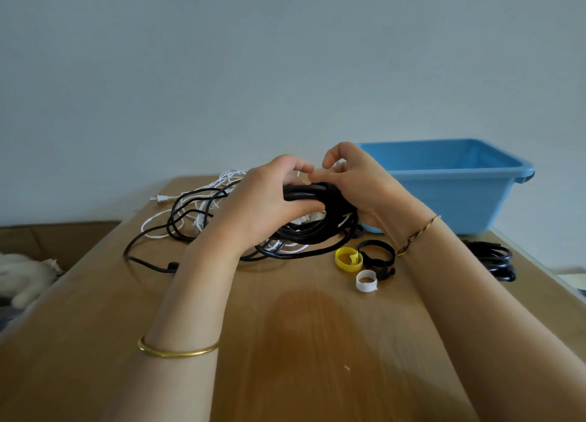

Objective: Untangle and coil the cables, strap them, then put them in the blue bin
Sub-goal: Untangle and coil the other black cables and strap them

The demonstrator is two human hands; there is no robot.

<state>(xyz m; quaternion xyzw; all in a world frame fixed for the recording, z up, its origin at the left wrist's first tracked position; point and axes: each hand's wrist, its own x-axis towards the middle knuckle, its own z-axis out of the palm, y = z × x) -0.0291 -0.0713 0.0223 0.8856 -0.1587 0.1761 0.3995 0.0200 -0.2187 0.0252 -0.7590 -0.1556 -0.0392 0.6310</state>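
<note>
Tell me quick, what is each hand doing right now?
Left hand: grips the black cable bundle.
Right hand: holds the same bundle, fingers curled.

I note a plain gold bangle on the left forearm, a twisted gold-and-dark bracelet on the right wrist.

A wooden table with a light brown grain fills the lower view, and a darker, rounded patch spreads across its near middle. A tiny white speck lies on the surface just below that patch. Behind stands a plain pale grey-blue wall. Beyond the table's left edge sits a brown cardboard box, and beside it something white and fluffy, possibly a soft toy, too blurred to tell.
</note>
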